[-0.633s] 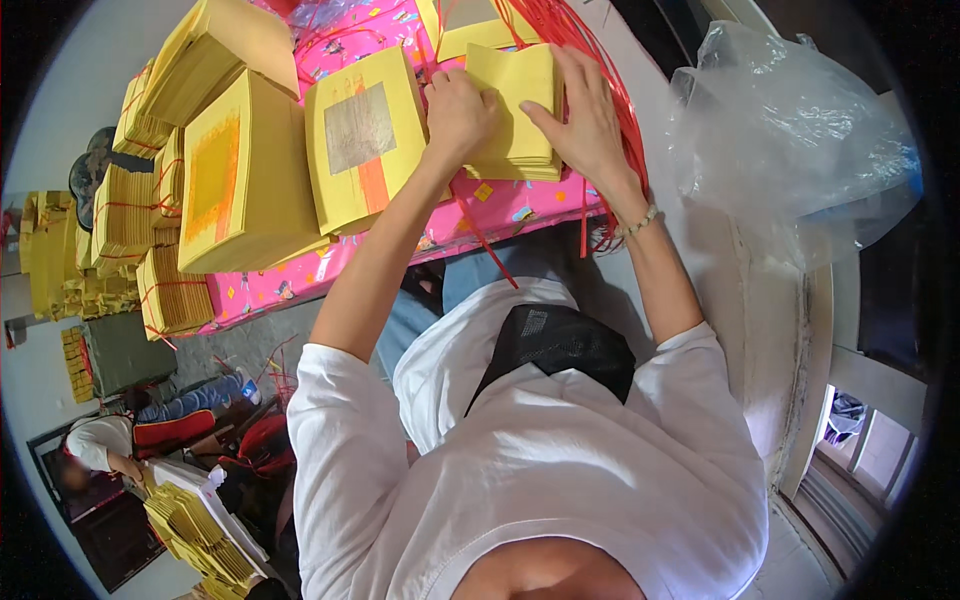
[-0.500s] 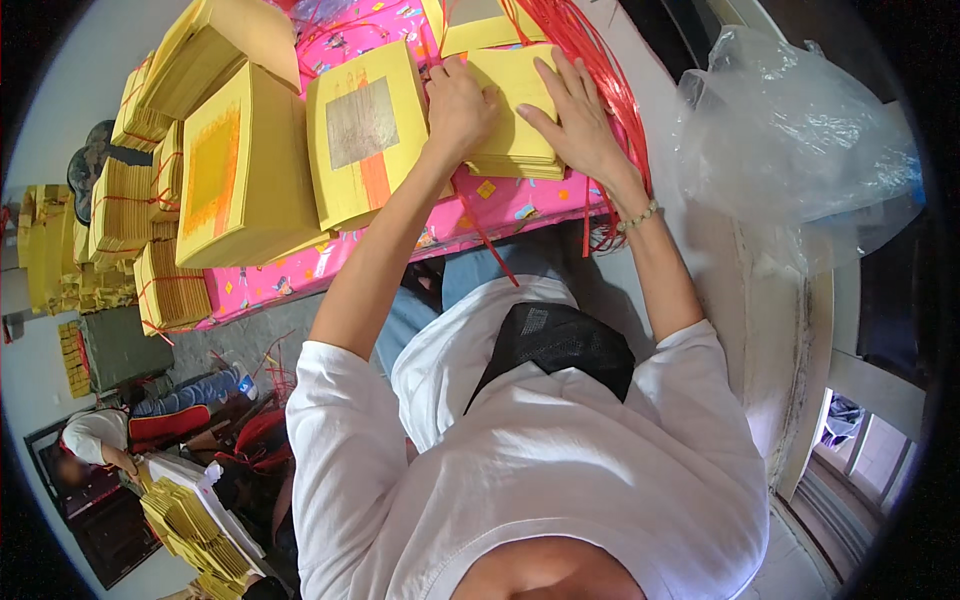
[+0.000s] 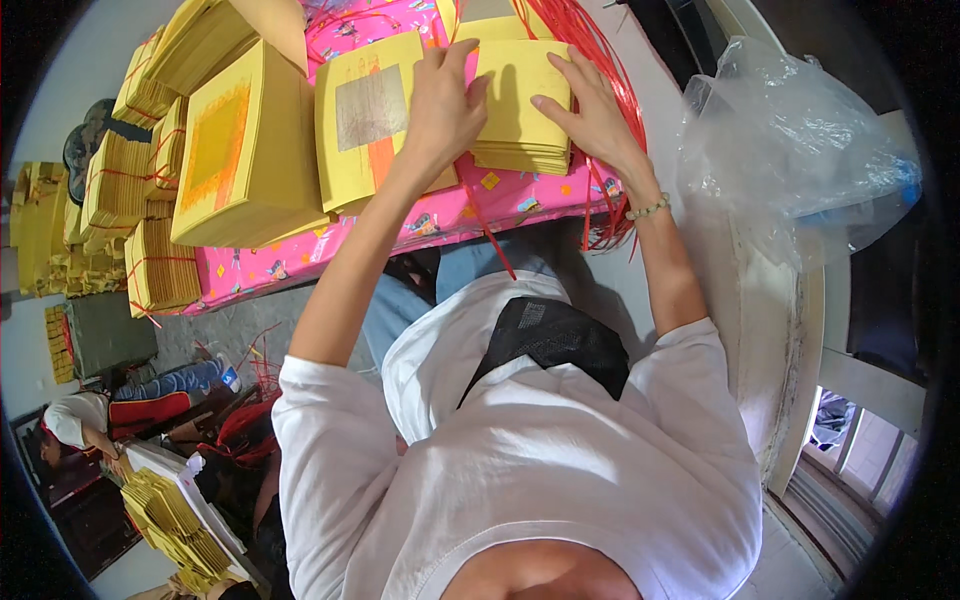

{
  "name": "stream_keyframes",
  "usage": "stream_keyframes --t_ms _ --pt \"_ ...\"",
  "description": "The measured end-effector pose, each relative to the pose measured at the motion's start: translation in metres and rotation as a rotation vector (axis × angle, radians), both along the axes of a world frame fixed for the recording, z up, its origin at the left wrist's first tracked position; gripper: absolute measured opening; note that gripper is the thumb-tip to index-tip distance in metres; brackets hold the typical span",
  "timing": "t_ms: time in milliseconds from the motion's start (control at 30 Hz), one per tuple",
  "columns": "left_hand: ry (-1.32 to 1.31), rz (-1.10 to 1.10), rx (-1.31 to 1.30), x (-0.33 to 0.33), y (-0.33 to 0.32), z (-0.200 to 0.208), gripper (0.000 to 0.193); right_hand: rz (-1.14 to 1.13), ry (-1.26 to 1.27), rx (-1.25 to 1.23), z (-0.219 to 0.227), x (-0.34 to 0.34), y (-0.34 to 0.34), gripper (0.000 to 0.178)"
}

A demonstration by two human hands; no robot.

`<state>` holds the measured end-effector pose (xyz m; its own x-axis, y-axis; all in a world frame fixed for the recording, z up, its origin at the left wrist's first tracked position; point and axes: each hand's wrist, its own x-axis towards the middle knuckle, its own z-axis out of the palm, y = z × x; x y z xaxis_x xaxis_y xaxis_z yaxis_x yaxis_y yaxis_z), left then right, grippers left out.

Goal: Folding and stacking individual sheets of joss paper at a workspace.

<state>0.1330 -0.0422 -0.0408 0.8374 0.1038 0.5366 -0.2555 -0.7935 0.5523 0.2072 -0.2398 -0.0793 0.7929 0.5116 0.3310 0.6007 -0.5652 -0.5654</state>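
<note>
A stack of plain yellow paper sheets [image 3: 520,110] lies before me on a pink patterned tablecloth [image 3: 505,198]. My left hand [image 3: 447,110] is over the gap at its left side, fingers stretched and thumb apart. At the stack's right edge rests my right hand [image 3: 598,115], fingers spread, with the thumb on the top sheet. Just left of my left hand is another yellow paper stack [image 3: 340,165], its top sheet bearing a silver square and an orange stripe. Red plastic strings [image 3: 612,75] hang down beside my right hand; one red string [image 3: 488,235] trails off the table's near edge.
A tall yellow stack with an orange-gold square [image 3: 285,170] stands at left, beside several red-tied bundles [image 3: 163,265]. At right is a crumpled clear plastic bag [image 3: 790,150]. Another person [image 3: 78,420] works at lower left near a table of yellow paper [image 3: 165,505].
My left hand has shifted off the plain stack's left side, and its bent fingers have stretched out. My right hand has slid slightly toward the stack's right edge. The view has shifted a little.
</note>
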Motion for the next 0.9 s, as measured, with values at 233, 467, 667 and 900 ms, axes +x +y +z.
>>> stream_keyframes --t_ms 233,467,667,900 --pt "0.165 0.001 -0.008 -0.08 0.045 0.019 0.032 0.0 -0.074 0.035 0.01 -0.001 0.01 0.068" --pt "0.168 0.02 0.091 -0.123 0.071 0.023 0.034 -0.022 -0.252 0.051 0.037 -0.008 0.013 0.057" --pt "0.221 0.013 0.126 -0.135 0.077 0.016 0.04 0.437 -0.195 0.142 0.087 -0.039 0.049 0.024" --pt "0.192 0.01 0.186 -0.135 0.084 0.003 0.037 0.668 -0.171 -0.176 0.066 -0.058 0.09 0.027"
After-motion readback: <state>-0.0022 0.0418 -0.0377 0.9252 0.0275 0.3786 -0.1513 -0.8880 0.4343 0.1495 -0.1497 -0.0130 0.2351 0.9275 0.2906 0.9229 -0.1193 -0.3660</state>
